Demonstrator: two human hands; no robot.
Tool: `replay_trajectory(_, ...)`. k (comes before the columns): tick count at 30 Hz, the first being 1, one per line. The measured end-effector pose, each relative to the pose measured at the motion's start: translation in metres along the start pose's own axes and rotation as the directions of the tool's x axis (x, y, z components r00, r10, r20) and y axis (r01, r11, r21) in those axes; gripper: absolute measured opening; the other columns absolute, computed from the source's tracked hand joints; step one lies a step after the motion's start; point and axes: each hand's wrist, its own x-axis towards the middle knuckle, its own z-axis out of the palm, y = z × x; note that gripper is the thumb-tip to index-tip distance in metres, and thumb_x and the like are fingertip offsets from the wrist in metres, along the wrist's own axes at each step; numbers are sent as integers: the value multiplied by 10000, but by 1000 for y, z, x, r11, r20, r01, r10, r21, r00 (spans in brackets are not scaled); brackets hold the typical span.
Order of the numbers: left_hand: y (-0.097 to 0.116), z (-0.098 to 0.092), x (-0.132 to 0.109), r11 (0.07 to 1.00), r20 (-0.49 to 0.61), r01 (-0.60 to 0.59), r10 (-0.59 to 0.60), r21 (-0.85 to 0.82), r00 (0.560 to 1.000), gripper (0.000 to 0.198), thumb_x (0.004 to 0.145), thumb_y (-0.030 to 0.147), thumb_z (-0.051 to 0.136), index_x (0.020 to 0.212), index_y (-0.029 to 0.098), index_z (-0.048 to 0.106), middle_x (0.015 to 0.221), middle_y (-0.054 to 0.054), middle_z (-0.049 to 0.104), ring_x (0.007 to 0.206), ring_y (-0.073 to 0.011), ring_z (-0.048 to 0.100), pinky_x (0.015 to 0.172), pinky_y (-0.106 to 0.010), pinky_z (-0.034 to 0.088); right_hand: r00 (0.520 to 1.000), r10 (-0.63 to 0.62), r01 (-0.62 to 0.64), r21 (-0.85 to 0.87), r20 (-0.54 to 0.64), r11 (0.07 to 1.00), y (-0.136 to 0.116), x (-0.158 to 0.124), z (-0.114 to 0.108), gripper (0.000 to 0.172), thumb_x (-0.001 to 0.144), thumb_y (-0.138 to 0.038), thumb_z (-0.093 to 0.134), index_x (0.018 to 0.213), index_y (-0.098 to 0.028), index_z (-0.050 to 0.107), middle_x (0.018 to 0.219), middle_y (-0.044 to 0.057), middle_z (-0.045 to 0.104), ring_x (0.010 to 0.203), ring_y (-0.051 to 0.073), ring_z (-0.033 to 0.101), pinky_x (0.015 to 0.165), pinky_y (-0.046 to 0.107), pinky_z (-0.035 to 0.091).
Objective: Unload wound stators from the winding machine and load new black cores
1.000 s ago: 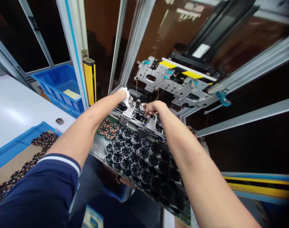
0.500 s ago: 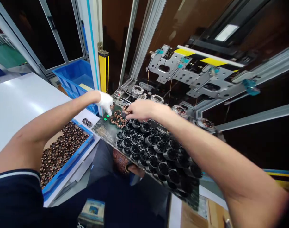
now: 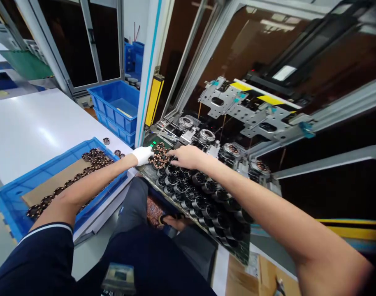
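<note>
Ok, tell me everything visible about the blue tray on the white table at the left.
The blue tray is a shallow, open, rectangular bin that looks like plastic, lying flat on the white table near its front edge. A brown cardboard-like sheet lines its floor, and round copper-wound parts lie on it, massed at the far end with a row along the near side. The left forearm passes above it.

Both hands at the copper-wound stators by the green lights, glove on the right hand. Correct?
Not quite: the head view shows the white glove on the left hand; the right hand is bare. Both are indeed at the copper-wound stators beside the green lights.
</note>
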Motion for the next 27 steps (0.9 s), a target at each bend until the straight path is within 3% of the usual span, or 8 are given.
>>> replay_trajectory(4,5,-34,-1,998,-158,-64,64,6,985,366,1094,348,788,1418,185,836,1513,-175,744,1323,-357,757,1171,-498,599,962,268,-266,32,-58,963,85,-95,-16,600,1154,-575,634,1699,-332,695,1183,118,899,1119,329,848,1032,425,633)
replay_trajectory(7,27,-77,14,986,-274,-166,160,1,948,424,1128,452,724,1475,230,829,1560,-154,728,1391,-366,733,1225,-470,564,882,468,-464,72,-50,883,159,-158,-6,532,1135,-531,663,1591,-282,779,1079,100,897,1031,304,840,973,385,619)
replay_trajectory(10,75,-121,53,961,-359,-276,259,2,897,532,1163,507,669,1613,231,736,1655,-142,674,1497,-340,671,1319,-450,505,757,653,-649,99,-20,754,226,-202,25,454,1116,-426,700,1492,-203,823,1120,133,895,1114,330,840,1016,412,628)
replay_trajectory(13,143,-154,113,934,-404,-358,334,17,852,672,1174,495,657,1773,205,568,1745,-163,596,1594,-338,588,1380,-460,450,652,758,-752,140,15,644,272,-227,68,445,1144,-396,716,1521,-164,762,1329,155,855,1251,303,812,1138,468,631)
replay_trajectory(16,211,-171,177,918,-376,-392,382,52,844,703,1157,474,694,1795,214,550,1760,-178,581,1565,-371,606,1342,-498,491,613,788,-779,202,51,593,296,-238,107,447,1150,-453,764,1494,-170,743,1458,137,794,1308,274,784,1188,520,640)
replay_trajectory(19,262,-173,231,916,-317,-387,398,100,861,666,1141,468,746,1741,211,616,1828,-194,506,1586,-405,586,1325,-565,509,611,788,-776,258,77,576,308,-239,133,395,1142,-471,787,1411,-182,778,1443,122,793,1300,271,783,1172,519,662)
replay_trajectory(23,296,-161,277,915,-226,-371,400,158,888,580,1120,440,810,1636,208,681,1830,-175,496,1592,-398,577,1298,-623,544,620,782,-757,316,72,571,321,-236,150,350,1141,-440,791,1379,-183,782,1441,117,783,1311,272,771,1160,514,671)
replay_trajectory(27,310,-148,296,901,-168,-393,423,184,890,430,1148,415,783,1513,191,743,1693,-158,627,1522,-360,637,1274,-605,574,643,764,-725,361,49,586,327,-235,157,332,1147,-448,780,1339,-177,784,1399,109,788,1286,266,770,1149,508,669)
